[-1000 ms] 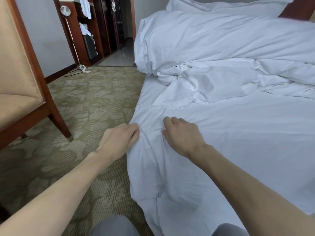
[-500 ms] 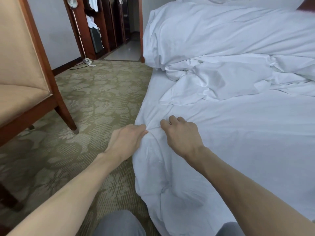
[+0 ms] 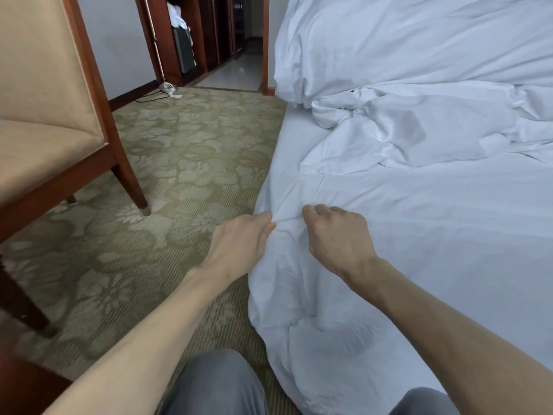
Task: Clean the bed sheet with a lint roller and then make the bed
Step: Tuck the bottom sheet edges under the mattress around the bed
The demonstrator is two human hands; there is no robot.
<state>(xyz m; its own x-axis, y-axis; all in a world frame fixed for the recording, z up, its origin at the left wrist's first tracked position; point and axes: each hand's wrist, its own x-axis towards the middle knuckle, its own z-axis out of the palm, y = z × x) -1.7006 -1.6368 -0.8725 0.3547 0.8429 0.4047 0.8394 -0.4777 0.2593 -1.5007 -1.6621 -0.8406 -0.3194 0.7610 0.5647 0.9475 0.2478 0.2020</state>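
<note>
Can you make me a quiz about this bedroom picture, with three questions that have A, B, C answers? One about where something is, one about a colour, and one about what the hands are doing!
1. Where does the chair stand?
A) on the carpet, left of the bed
B) on top of the pillows
C) in the doorway

2. What colour is the bed sheet?
A) green
B) white
C) red

3. What are the left hand and right hand doing?
A) hanging free
B) holding a lint roller
C) gripping the bed sheet at the bed's edge

Answers:
1 A, its wooden legs rest on the patterned carpet beside the bed.
2 B, the sheet looks plain white all over.
3 C, the fingers of both hands curl into a bunched fold of the sheet.
</note>
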